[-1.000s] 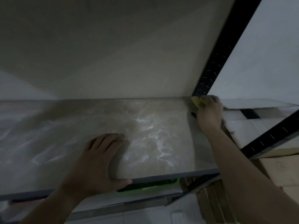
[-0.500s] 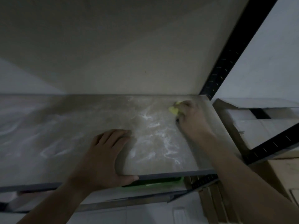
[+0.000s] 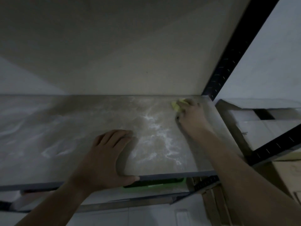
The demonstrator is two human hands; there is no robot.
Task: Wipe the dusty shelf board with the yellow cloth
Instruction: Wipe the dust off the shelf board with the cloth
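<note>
We grip cloth (image 3: 176,105) bunched in right hand (image 3: 192,115) beside post (image 3: 228,62); left hand (image 3: 104,159) flat on board (image 3: 65,131), holding nothing. Best: press evenly, sweep away from post, overlap passes through dust streaks (image 3: 156,136).

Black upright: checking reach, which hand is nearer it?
Right. The right hand, holding the yellow cloth, is beside the black upright; the left hand rests at the front of the shelf board.

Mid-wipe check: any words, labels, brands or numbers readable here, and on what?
None readable.
The black upright shows only pale slot marks, no digits.
The cardboard boxes and the green bin under the shelf board show no legible print in this dim view.
The yellow cloth in the right hand is plain.
</note>
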